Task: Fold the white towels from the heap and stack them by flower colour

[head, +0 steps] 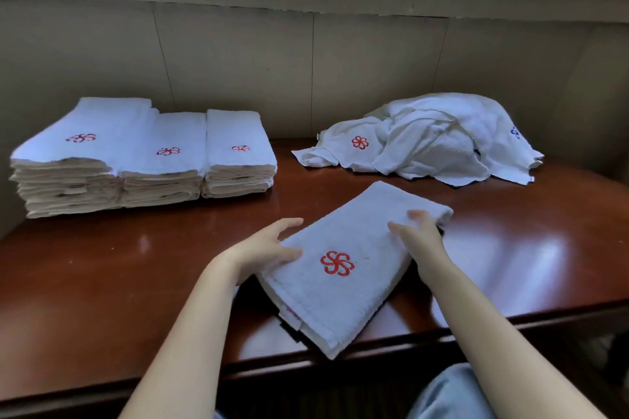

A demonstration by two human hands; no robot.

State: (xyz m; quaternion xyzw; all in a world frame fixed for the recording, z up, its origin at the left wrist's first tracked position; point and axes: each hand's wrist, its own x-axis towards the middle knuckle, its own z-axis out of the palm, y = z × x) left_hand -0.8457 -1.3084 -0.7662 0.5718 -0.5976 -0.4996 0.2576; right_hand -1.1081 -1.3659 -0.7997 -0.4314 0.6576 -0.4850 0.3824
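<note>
Both grips are taken on the folded towel (pixel 343 258) — left hand (pixel 262 250) and right hand (pixel 420 236) curled over opposite edges; if lifted unevenly, its folds could slip open.

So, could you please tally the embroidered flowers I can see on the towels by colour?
Red flowers: 5, on three stacks, the heap and the folded towel.
Blue flowers: 1, partly hidden on the heap.
Total: 6
</note>
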